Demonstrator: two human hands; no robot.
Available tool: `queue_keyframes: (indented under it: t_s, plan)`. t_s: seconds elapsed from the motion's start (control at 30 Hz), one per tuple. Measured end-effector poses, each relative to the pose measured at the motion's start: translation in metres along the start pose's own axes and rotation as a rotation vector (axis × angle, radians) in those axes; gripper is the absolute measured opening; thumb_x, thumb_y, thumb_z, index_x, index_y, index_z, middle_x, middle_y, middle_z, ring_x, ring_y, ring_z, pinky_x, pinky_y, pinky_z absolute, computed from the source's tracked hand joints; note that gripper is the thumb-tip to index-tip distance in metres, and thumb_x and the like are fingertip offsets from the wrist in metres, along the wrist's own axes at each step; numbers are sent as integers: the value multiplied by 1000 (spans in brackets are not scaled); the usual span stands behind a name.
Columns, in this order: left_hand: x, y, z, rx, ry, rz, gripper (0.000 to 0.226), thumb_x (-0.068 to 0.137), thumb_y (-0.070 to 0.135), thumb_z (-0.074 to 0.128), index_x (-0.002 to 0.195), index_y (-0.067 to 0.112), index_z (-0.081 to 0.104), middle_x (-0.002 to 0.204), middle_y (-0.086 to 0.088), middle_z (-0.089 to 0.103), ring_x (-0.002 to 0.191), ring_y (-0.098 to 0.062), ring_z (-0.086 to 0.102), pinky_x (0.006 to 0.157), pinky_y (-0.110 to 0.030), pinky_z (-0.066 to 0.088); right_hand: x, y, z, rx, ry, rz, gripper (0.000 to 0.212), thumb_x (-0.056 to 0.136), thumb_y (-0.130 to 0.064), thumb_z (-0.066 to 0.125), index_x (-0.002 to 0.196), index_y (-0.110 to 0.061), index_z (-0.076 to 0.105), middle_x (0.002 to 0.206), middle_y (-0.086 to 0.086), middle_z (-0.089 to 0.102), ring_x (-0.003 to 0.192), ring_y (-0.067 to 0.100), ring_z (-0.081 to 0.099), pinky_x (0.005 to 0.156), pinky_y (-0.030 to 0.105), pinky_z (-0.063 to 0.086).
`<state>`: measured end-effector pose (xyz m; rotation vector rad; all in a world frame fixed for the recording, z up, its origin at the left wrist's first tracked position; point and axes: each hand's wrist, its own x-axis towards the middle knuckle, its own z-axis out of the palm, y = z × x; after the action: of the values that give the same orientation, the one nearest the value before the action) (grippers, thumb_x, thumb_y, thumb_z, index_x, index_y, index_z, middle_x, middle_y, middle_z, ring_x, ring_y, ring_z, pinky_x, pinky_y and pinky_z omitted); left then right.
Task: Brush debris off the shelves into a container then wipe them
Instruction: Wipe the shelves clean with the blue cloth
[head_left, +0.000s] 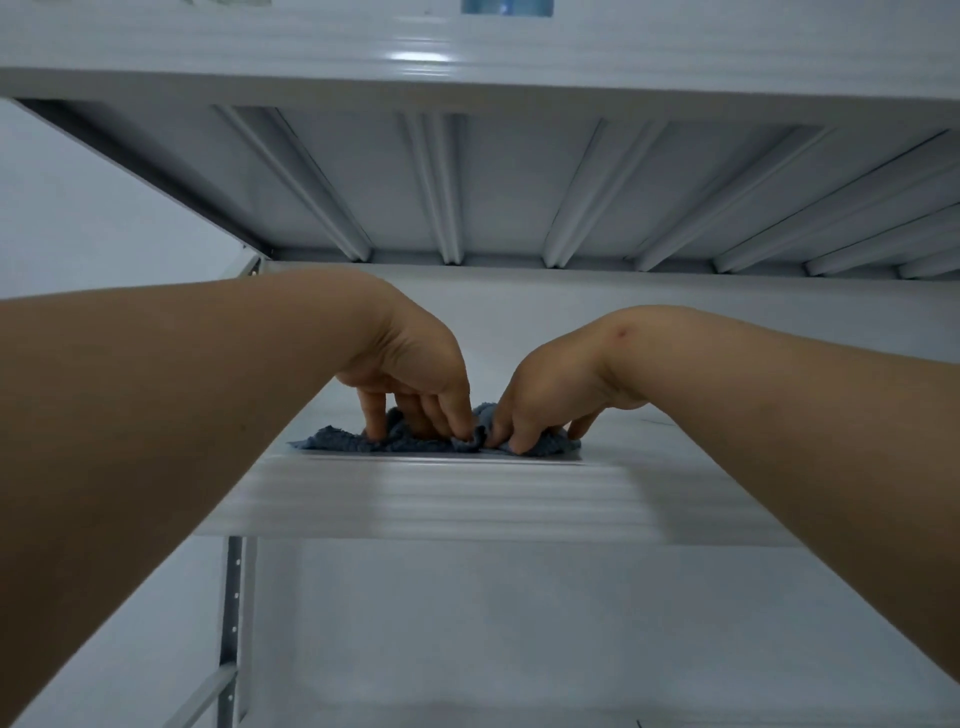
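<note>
A crumpled blue cloth (340, 440) lies on the white metal shelf (441, 499) near its front edge. My left hand (410, 364) reaches over the shelf from the left and pinches the cloth with its fingertips. From the right, my right hand (550, 395) grips the same cloth, its fingertips pressed into the folds. The two hands almost touch at the middle of the cloth. No brush or container is in view.
The ribbed underside of the upper shelf (493, 197) hangs low above my hands. A perforated upright post (234, 613) stands at the lower left. A white wall is behind the shelving, and a lower shelf surface (519, 649) shows beneath.
</note>
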<state>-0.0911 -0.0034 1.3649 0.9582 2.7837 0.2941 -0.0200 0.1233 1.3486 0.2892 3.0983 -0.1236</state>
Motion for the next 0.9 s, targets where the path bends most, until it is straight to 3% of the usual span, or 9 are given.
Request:
queue_keyframes:
  t_s: [0.2,0.57,0.7,0.83,0.9]
  plan:
    - [-15,48,10,50,-19,-45,31,95,25,56,122,11,60,136,-7,54,127,-24,48,92,-47,49,-31,30,-2,87,22,-31,42,91,-29,65,130,-20,57,132,1,57,124,18,51,105,38,45]
    - [-35,147,44,20,15,1,41,96,26,55,134,11,51,143,-6,48,134,-22,42,103,-52,41,-95,120,-4,47,91,-50,38,90,-35,66,125,-21,62,121,-5,57,115,14,52,98,34,50]
    - [-35,179,54,7,13,53,43,95,25,56,136,12,49,145,-5,46,135,-22,41,105,-54,39,-114,157,-7,80,74,-27,19,89,-33,67,107,-26,68,111,-9,61,110,10,55,96,31,48]
    - [-30,193,56,-5,29,83,35,97,25,55,130,17,56,138,-3,54,129,-22,48,101,-57,42,-127,183,-17,103,43,20,16,92,-31,64,102,-22,72,106,-5,69,106,14,62,100,34,48]
    - [-24,190,53,-30,44,88,32,99,24,50,130,19,57,133,-2,57,124,-22,51,100,-57,42,-124,189,-18,128,58,21,12,92,-29,65,89,-20,72,97,-2,70,98,17,65,94,33,52]
